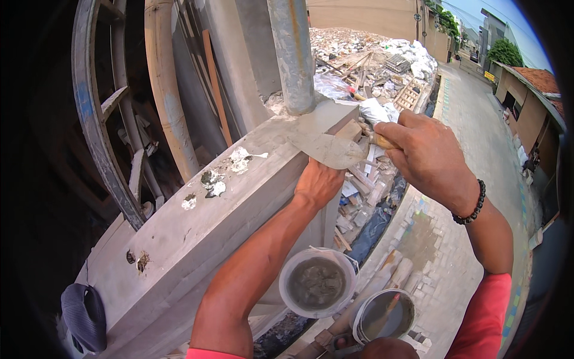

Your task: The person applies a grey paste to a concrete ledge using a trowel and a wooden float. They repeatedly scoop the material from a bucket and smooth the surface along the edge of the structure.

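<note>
The right hand [427, 152] is gripping the wooden handle of a pointed steel trowel [327, 148], its fingers [391, 136] closed tight around it, and is laying the blade flat against the far end of the concrete ledge [197, 221], just beside the grey post [294, 54]. The trowel looks stiff and fairly light, slick where wet; the handle is the place to hold. The left hand [318, 182] is cupping the ledge's outer edge, fingers curled under out of sight. 2 mortar buckets [317, 282] are sitting below.

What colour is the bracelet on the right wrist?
Black beads, on the bracelet by the right hand; head view shows it best.
</note>
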`<state>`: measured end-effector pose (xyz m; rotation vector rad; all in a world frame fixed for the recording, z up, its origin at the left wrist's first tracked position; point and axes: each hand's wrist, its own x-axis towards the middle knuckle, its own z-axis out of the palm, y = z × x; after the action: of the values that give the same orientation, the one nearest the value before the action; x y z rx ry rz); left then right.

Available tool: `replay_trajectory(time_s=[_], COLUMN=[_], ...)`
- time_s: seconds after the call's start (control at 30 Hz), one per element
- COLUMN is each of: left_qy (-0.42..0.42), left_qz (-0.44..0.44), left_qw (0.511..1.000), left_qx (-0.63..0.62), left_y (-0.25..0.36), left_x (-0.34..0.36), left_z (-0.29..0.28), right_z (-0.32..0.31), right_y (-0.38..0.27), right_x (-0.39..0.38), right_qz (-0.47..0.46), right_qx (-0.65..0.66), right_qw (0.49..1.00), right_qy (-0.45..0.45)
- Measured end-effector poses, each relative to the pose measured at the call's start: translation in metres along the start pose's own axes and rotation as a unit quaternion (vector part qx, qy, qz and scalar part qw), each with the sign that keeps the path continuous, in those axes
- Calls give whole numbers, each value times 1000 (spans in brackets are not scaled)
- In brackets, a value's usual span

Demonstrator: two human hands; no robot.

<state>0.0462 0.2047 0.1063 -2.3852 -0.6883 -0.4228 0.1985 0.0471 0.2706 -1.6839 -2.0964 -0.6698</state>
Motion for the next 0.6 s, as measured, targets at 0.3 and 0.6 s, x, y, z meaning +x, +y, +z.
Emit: replay_trajectory(time_s=[0.3, 0.6], left_qy=[-22, -9], left_qz=[18, 24], left_qw=[997, 998], left_qx=[69, 58], left_y=[1, 2], left_x=[2, 2], left_z=[-13, -14], right_z=[42, 52], right_y=[70, 52], right_x=[52, 57], right_qz=[54, 31], right_qx=[-103, -94], right_qw=[993, 994], right_qy=[11, -35])
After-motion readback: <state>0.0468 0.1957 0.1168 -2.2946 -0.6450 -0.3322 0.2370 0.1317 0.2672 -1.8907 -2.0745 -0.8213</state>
